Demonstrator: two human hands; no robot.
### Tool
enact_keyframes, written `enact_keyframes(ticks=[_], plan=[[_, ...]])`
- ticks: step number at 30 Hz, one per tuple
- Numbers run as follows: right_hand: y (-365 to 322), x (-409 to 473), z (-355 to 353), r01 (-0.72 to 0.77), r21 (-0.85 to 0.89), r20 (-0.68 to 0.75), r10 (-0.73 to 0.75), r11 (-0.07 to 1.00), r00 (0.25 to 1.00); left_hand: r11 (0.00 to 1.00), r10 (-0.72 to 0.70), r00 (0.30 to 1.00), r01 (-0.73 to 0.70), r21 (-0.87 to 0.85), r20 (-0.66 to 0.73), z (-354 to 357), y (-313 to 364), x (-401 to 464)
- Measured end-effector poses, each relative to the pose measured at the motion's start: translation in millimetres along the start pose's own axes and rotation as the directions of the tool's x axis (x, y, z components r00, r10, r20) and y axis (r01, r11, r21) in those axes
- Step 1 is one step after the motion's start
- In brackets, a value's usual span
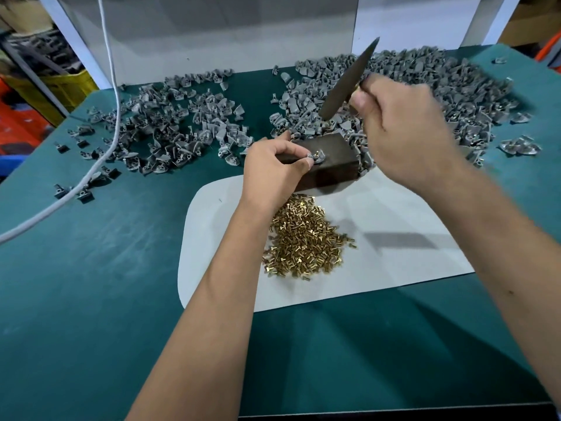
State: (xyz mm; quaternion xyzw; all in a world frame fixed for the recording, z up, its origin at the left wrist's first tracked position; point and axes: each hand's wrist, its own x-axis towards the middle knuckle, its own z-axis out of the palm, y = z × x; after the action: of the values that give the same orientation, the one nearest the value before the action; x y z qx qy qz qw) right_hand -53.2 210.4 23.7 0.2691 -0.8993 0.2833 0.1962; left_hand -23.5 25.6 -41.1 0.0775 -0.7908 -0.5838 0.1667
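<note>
On the green desk, the left hand pinches a small grey part on top of a dark block. Further right, the right hand grips a flat metal bar, tilted up, apart from the block.

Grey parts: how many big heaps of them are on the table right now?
2. The left heap lies at the back by the white cable; the right heap lies behind the dark block, partly hidden by the right hand. Strays lie around both.
</note>
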Motion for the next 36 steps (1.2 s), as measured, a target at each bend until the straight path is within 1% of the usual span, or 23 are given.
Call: enact_keyframes(ticks=[3,4,6,8,9,10,12,14,15,16,18,19,21,23,24,26,27,28,30,32,33,35,36], plan=[[-3.5,-3.0,12.4,-0.021,-0.153,0.240,0.058,0.988,0.969,1.000,-0.007,1.000,0.007,0.007,-0.003,1.2,-1.0,2.4],[-3.0,-0.8,10.9,-0.024,-0.176,0.265,0.071,0.984,0.962,1.000,-0.008,1.000,0.008,0.011,-0.007,1.6,-1.3,2.8],[-2.3,7.1,2.4,-0.019,-0.181,0.220,0.059,0.983,0.974,1.000,-0.012,1.000,0.012,0.027,-0.013,1.4,-2.1,2.1],[-3.3,8.4,-3.9,-0.007,-0.101,0.049,0.012,0.995,0.999,0.999,-0.009,1.000,0.009,0.038,-0.003,1.0,-3.0,2.7],[-5.6,5.9,-3.8,0.009,-0.086,0.019,-0.008,0.996,1.000,0.999,-0.009,1.000,0.009,0.036,-0.005,1.0,-3.5,3.1],[-8.7,3.3,-0.5,0.021,-0.114,0.058,-0.014,0.993,0.998,0.999,-0.013,1.000,0.013,0.035,-0.007,1.1,-3.5,3.7],[-16.2,-0.4,7.1,0.025,-0.226,0.241,0.031,0.974,0.970,0.999,-0.023,1.000,0.024,0.029,-0.015,1.0,-2.8,4.2],[-18.4,4.8,2.7,0.053,-0.296,0.286,0.036,0.954,0.957,0.999,-0.027,1.000,0.027,0.021,-0.009,2.2,-2.3,3.9],[-19.1,8.6,-2.0,0.064,-0.307,0.257,0.018,0.949,0.966,0.999,-0.025,1.000,0.025,0.025,-0.007,1.8,-2.4,3.8],[-18.2,9.6,-5.3,0.066,-0.293,0.182,-0.012,0.954,0.983,0.999,-0.022,1.000,0.022,0.037,-0.005,1.3,-3.2,3.2],[-18.6,5.0,-4.9,0.019,-0.216,0.063,-0.005,0.976,0.998,0.999,-0.011,1.000,0.012,0.046,-0.007,0.9,-4.6,4.0],[-20.1,1.7,-1.8,0.004,-0.209,0.091,0.016,0.978,0.996,0.999,-0.011,1.000,0.012,0.038,-0.007,1.3,-4.6,3.9],[-20.3,-0.6,4.7,0.006,-0.267,0.243,0.061,0.964,0.968,1.000,-0.024,1.000,0.024,0.009,-0.010,2.2,-2.4,2.0],[-17.2,8.8,-1.2,0.038,-0.307,0.290,0.056,0.951,0.955,0.999,-0.032,0.999,0.032,0.013,-0.016,3.0,0.5,0.5],[-15.0,13.9,-5.3,0.046,-0.316,0.258,0.039,0.948,0.965,0.999,-0.036,0.999,0.036,0.032,-0.015,2.3,1.6,0.4],[-14.6,13.6,-7.9,0.018,-0.281,0.091,0.008,0.960,0.996,0.996,-0.047,0.999,0.047,0.077,-0.002,0.3,2.0,1.0],[-16.3,8.7,-4.7,0.013,-0.271,0.059,0.003,0.962,0.998,0.995,-0.050,0.999,0.050,0.090,-0.002,-0.2,1.7,1.6],[-18.7,2.7,1.7,0.030,-0.281,0.093,-0.004,0.959,0.996,0.995,-0.050,0.999,0.051,0.091,-0.005,-0.3,1.6,1.5],[-21.1,-4.3,11.0,0.052,-0.327,0.242,0.030,0.944,0.970,0.997,-0.036,0.999,0.036,0.067,-0.012,0.1,2.6,0.8],[-20.8,4.6,3.1,0.036,-0.335,0.281,0.063,0.942,0.958,0.997,-0.032,0.999,0.033,0.063,-0.017,0.6,5.1,-1.4],[-18.6,10.3,-2.4,0.030,-0.337,0.250,0.059,0.941,0.966,0.997,-0.032,0.999,0.033,0.070,-0.012,0.3,5.5,-1.7],[-17.7,11.6,-7.9,0.018,-0.311,0.082,0.008,0.950,0.997,0.996,-0.030,1.000,0.030,0.085,-0.003,0.2,4.8,-0.7],[-20.0,8.0,-5.7,0.010,-0.272,0.040,0.001,0.962,0.999,0.996,-0.028,1.000,0.028,0.088,-0.005,0.1,4.7,-0.2]])
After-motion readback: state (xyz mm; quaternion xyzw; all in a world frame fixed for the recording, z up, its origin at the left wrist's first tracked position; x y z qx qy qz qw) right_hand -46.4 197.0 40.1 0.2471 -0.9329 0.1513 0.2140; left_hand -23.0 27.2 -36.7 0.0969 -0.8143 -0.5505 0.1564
